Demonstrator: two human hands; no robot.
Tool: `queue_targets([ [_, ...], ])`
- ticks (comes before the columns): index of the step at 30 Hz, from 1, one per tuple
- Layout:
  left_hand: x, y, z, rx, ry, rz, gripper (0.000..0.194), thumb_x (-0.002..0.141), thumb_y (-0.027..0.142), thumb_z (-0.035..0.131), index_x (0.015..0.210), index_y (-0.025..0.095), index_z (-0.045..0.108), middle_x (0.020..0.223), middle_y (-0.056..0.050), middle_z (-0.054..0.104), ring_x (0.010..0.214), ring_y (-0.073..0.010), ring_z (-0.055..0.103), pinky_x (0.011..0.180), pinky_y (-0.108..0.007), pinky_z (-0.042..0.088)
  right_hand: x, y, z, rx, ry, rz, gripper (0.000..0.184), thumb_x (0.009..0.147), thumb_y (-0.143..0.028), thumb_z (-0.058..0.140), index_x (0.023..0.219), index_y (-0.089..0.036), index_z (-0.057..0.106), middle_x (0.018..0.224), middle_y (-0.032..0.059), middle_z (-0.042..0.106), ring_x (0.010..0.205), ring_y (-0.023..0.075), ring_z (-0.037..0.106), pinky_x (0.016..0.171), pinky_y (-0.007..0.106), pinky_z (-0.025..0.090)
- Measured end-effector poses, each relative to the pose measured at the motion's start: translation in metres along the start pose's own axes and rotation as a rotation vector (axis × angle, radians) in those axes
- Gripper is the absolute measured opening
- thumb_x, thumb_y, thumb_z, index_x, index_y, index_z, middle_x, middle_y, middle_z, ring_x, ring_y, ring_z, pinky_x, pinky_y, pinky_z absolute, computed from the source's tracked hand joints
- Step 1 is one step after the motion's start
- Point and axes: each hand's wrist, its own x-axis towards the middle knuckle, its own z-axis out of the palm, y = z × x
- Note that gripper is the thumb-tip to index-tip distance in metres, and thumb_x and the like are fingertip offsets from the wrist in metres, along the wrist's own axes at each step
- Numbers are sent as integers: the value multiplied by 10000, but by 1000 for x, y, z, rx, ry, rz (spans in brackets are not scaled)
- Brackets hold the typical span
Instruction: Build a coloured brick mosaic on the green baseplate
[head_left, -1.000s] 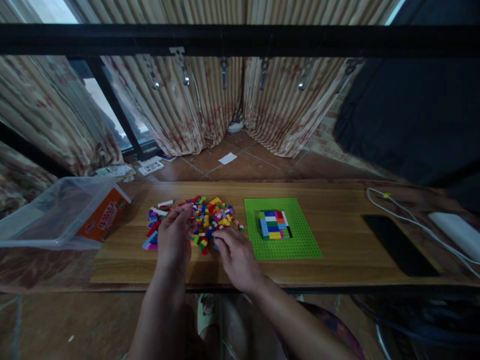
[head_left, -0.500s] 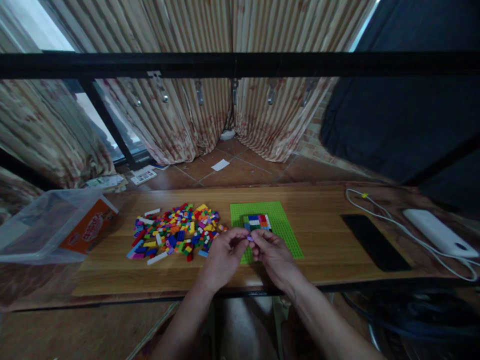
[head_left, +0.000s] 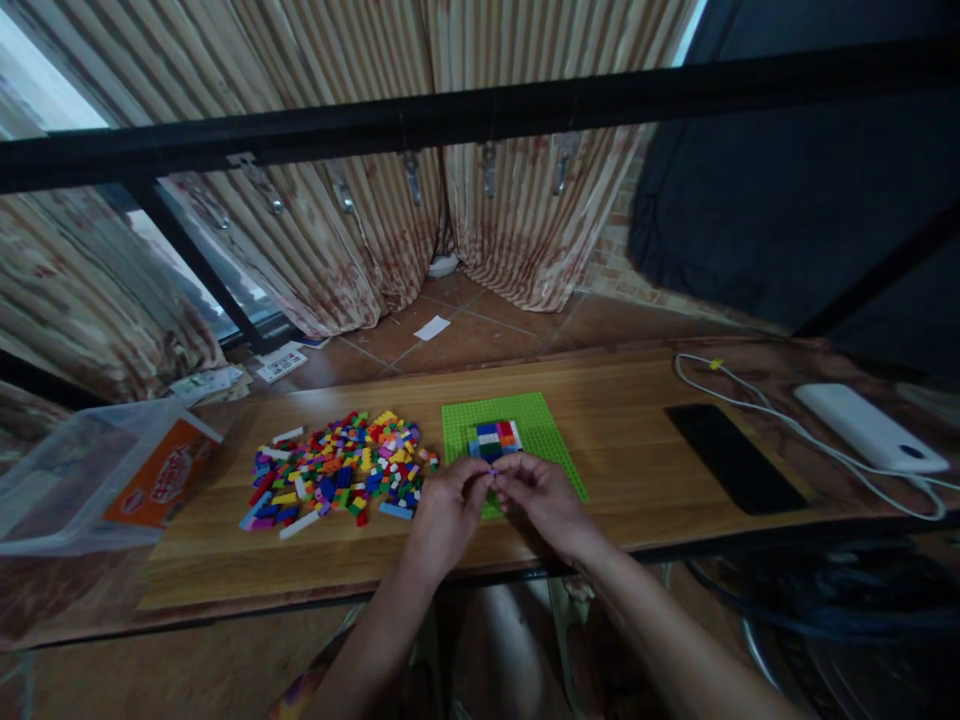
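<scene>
My left hand (head_left: pixel 448 508) and my right hand (head_left: pixel 546 502) meet over the near edge of a green baseplate (head_left: pixel 556 440). Pinched between the fingertips of both is a small purple brick (head_left: pixel 493 476), mostly covered by the fingers. Just beyond them a block of multicoloured bricks (head_left: pixel 498 436) in blue, white, red and green is built up on the plate; the hands hide its near part. Left of the hands spreads a pile of loose toy bricks (head_left: pixel 341 470) in many colours.
A clear plastic box (head_left: pixel 64 490) with an orange label stands at the table's left end. To the right lie a black phone (head_left: pixel 735 458), a white power bank (head_left: pixel 870 428) and a white cable (head_left: pixel 795 435). The wooden board (head_left: pixel 615 440) carries the bricks and plate.
The camera view has tilted and shifted, so the table's right side appears higher. Both hands keep their pinch on the purple brick, their fingertips drawn closer together around it.
</scene>
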Motion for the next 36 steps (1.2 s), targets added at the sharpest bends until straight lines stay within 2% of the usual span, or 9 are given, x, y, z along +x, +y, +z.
queue_targets([
  [3, -2, -6, 3, -70, -26, -72, 158, 877, 274, 538, 896, 209, 681, 799, -26, 689, 711, -152, 630, 687, -255, 469, -2, 0, -4, -372, -20, -201, 92, 825, -258, 592, 843, -209, 668, 762, -7, 683, 687, 134, 612, 662, 268, 475],
  [5, -3, -10, 6, -147, -33, -144, 167, 868, 301, 551, 897, 200, 681, 771, -25, 684, 678, -151, 629, 659, -255, 484, -4, -1, -4, -617, -17, -322, 145, 865, -191, 533, 854, -217, 675, 817, 5, 696, 745, 142, 625, 707, 272, 461],
  [7, -4, -14, 9, -230, -30, -204, 173, 849, 321, 574, 889, 193, 682, 773, -28, 687, 672, -152, 633, 648, -257, 503, -4, -1, -3, -751, -3, -391, 166, 878, -163, 523, 855, -219, 677, 825, 11, 689, 754, 146, 624, 708, 269, 453],
  [11, -6, -23, 10, -332, 4, -265, 141, 798, 285, 613, 871, 187, 684, 803, -33, 698, 678, -153, 644, 639, -264, 530, -2, 0, -6, -852, 23, -461, 137, 877, -169, 556, 853, -221, 681, 853, 20, 666, 797, 159, 620, 721, 276, 451],
  [17, -6, -33, -2, -196, 94, -328, 128, 749, 178, 591, 839, 183, 682, 761, -27, 687, 629, -149, 631, 590, -255, 501, 6, -4, -20, -864, 139, -440, 135, 886, -232, 567, 844, -221, 695, 858, 26, 654, 830, 178, 622, 773, 317, 463],
  [21, -6, -28, -4, -107, 56, -330, 193, 752, 155, 559, 881, 195, 697, 706, -8, 678, 615, -152, 613, 597, -257, 473, 7, 0, -16, -867, 98, -458, 138, 890, -238, 573, 863, -231, 707, 884, 25, 649, 838, 173, 619, 776, 312, 470],
  [26, -8, -19, -1, -51, -44, -316, 258, 777, 152, 512, 919, 204, 721, 699, -10, 685, 660, -171, 619, 641, -273, 454, 9, 11, 1, -1021, 37, -524, 146, 884, -214, 583, 883, -242, 727, 900, 34, 631, 861, 181, 588, 768, 305, 463],
  [31, -11, -16, 1, -37, -109, -343, 291, 805, 160, 469, 973, 198, 704, 743, -26, 703, 703, -185, 643, 646, -274, 451, 11, 14, 8, -1181, 61, -519, 145, 872, -186, 596, 842, -235, 729, 911, 41, 628, 897, 195, 554, 765, 303, 455],
  [36, -14, -7, 4, 116, -152, -353, 336, 845, 177, 449, 1113, 164, 651, 783, -37, 699, 711, -177, 630, 654, -264, 446, 11, 15, 8, -1199, 97, -486, 144, 868, -178, 592, 838, -228, 724, 922, 42, 629, 904, 196, 552, 784, 303, 455],
])
